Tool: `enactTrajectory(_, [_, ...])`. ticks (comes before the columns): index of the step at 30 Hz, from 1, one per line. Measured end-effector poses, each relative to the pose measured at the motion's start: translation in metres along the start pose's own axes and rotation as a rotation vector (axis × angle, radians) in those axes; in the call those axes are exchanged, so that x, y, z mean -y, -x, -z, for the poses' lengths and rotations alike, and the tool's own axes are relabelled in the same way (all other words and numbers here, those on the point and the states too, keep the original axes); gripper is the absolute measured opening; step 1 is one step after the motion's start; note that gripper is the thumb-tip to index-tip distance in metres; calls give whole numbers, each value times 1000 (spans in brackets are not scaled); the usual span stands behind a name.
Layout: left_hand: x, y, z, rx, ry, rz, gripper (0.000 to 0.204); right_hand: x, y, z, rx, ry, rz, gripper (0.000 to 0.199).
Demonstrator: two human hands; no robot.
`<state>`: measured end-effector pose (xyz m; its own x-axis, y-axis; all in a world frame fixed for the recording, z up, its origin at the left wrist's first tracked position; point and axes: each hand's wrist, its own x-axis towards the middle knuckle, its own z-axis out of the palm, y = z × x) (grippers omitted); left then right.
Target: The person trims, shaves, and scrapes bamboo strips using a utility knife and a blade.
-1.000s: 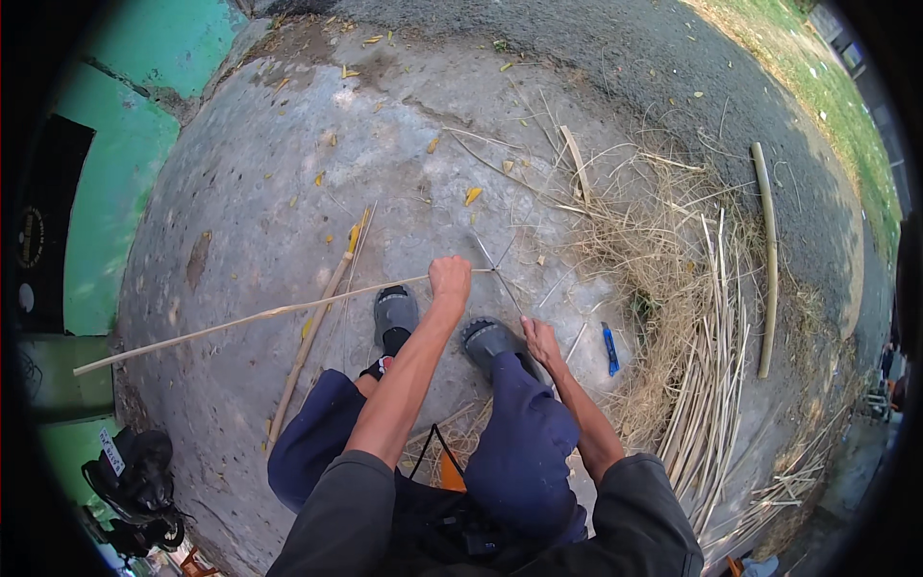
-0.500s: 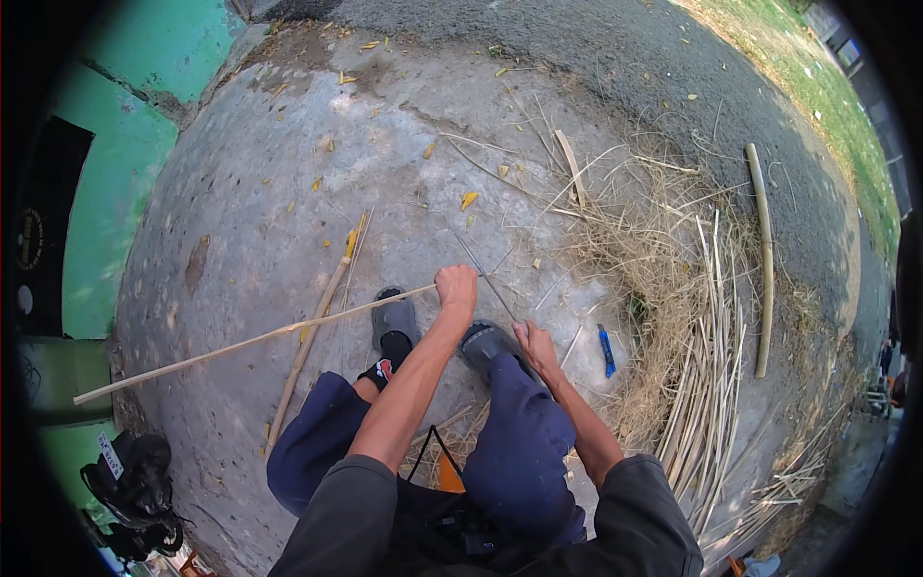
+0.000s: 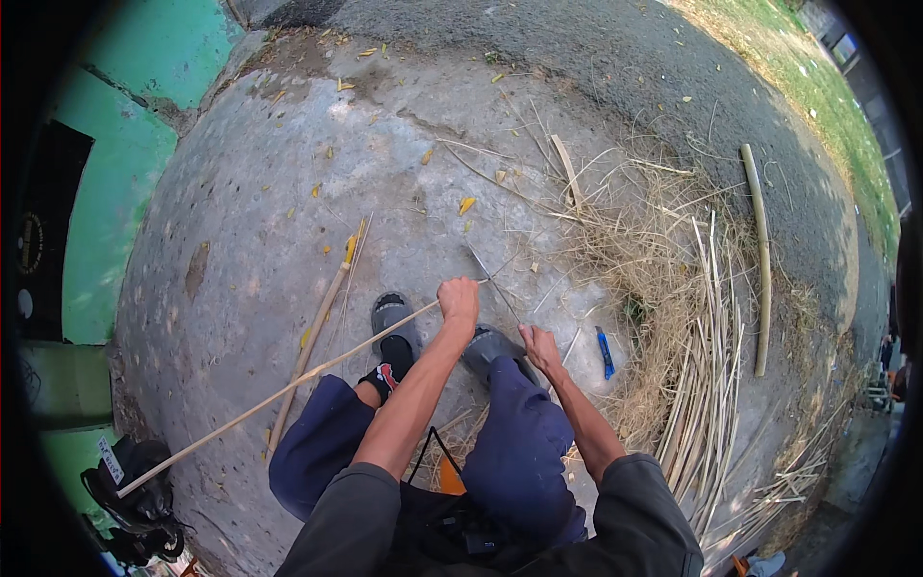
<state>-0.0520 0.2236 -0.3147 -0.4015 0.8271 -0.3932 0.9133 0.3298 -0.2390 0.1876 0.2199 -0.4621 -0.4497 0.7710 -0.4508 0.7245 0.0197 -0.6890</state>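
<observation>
My left hand (image 3: pixel 460 300) is closed round a long, thin pale bamboo strip (image 3: pixel 288 385), which slants down to the lower left. Its short end pokes out past the fist and meets the blade of a long knife (image 3: pixel 494 279). My right hand (image 3: pixel 540 347) grips that knife near my right shoe; the handle is mostly hidden in the fingers. To the right of this hand a blue box cutter (image 3: pixel 605 354) lies on the concrete. A thicker bamboo stick (image 3: pixel 312 356) lies left of my shoes.
Fibrous shavings (image 3: pixel 644 260) are heaped on the right, beside a bundle of split bamboo strips (image 3: pixel 700 385). Beyond them lies a bamboo pole (image 3: pixel 758 260). A black bag (image 3: pixel 139 490) is at the lower left, near a green wall (image 3: pixel 120 221). Something orange (image 3: pixel 450 478) shows between my legs.
The far end of the bamboo strip has swung down toward the black bag. My left hand has shifted slightly down, and the knife blade has turned so its flat shows more.
</observation>
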Motion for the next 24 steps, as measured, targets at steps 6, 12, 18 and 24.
enactTrajectory(6, [-18,3,-6,-24,34,-16,16,-36,9,-13,-188,-40,120,67])
enactTrajectory(12, [-22,-6,-2,-21,79,3,17,-36,-6,3,478,-1107,-478,64])
enactTrajectory(18, [-21,3,-12,20,57,47,17,3,22,1,-98,-39,84,58])
enactTrajectory(24, [-33,2,-3,-11,80,18,16,-17,48,10,-140,43,21,56])
